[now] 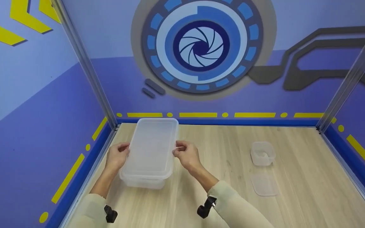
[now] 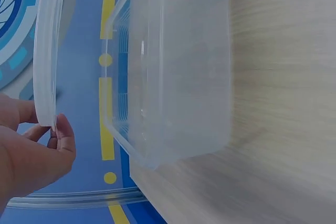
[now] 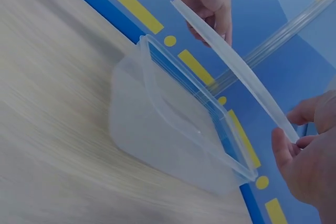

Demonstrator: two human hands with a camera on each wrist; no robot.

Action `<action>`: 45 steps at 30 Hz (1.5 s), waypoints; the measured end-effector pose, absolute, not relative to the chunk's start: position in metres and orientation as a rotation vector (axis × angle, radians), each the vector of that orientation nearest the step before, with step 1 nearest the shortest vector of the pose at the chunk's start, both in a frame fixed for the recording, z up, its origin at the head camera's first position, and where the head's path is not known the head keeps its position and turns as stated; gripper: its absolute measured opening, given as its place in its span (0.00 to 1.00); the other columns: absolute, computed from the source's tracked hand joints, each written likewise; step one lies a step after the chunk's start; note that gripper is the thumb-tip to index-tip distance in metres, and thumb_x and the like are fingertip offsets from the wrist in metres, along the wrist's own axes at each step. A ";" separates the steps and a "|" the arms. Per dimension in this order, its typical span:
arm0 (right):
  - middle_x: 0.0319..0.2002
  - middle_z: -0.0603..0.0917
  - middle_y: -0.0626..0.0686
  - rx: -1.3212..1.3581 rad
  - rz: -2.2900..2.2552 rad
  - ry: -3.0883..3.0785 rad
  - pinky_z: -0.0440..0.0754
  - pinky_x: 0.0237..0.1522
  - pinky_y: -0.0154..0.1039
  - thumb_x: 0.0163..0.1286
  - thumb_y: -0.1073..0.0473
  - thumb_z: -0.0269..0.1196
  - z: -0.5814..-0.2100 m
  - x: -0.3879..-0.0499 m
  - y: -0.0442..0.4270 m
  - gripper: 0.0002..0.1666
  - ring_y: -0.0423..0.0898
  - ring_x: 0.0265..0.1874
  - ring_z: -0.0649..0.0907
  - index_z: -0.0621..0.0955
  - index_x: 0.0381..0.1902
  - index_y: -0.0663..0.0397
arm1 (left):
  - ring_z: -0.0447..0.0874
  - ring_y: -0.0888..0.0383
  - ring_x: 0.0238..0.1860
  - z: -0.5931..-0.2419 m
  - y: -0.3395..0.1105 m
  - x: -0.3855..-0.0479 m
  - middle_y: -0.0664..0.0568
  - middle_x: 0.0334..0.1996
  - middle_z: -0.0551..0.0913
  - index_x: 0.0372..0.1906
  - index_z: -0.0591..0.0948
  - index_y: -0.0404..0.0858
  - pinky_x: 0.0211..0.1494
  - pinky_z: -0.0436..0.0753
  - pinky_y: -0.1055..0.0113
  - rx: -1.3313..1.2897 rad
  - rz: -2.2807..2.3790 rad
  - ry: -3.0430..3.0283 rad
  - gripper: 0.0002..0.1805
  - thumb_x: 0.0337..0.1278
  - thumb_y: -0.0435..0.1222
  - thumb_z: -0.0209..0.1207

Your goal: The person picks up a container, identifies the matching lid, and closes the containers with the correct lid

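Both hands hold a large translucent plastic lid (image 1: 153,147) by its two long sides. The left hand (image 1: 117,156) pinches the left edge, and the right hand (image 1: 187,154) pinches the right edge. Beneath the lid stands a large clear plastic container (image 1: 144,183) on the wooden table. Both wrist views show a gap between the lid (image 2: 46,51) and the container's rim, so the two are apart. In the right wrist view the container (image 3: 163,135) looks open at the top; from the head view the lid covers most of it.
At the right of the table (image 1: 220,196) sits a small clear container (image 1: 262,154) with something whitish inside, hard to make out. Its size matches a small flat lid (image 1: 265,185) lying nearer to me. Printed panels (image 1: 144,69) and metal posts (image 1: 84,63) bound the table.
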State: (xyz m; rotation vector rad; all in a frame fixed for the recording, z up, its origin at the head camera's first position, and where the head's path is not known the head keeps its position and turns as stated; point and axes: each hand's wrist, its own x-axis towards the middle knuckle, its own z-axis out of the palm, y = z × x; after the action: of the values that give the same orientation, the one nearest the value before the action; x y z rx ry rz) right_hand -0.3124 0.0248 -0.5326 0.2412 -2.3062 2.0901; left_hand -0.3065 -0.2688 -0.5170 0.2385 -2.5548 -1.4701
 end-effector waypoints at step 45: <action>0.53 0.86 0.63 0.249 1.986 -2.437 0.88 0.48 0.42 0.69 0.72 0.67 -0.575 -0.323 -0.009 0.27 0.51 0.50 0.87 0.80 0.65 0.70 | 0.81 0.38 0.60 -0.560 -0.292 -0.318 0.31 0.57 0.83 0.63 0.81 0.24 0.65 0.79 0.47 0.292 -1.436 -2.494 0.17 0.76 0.25 0.54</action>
State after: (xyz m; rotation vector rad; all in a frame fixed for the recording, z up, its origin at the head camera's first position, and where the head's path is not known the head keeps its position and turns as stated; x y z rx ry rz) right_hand -0.3234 -0.0087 -0.5754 0.2491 -2.4375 1.9863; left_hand -0.3176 -0.2917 -0.5597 0.2922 -2.4944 -1.4363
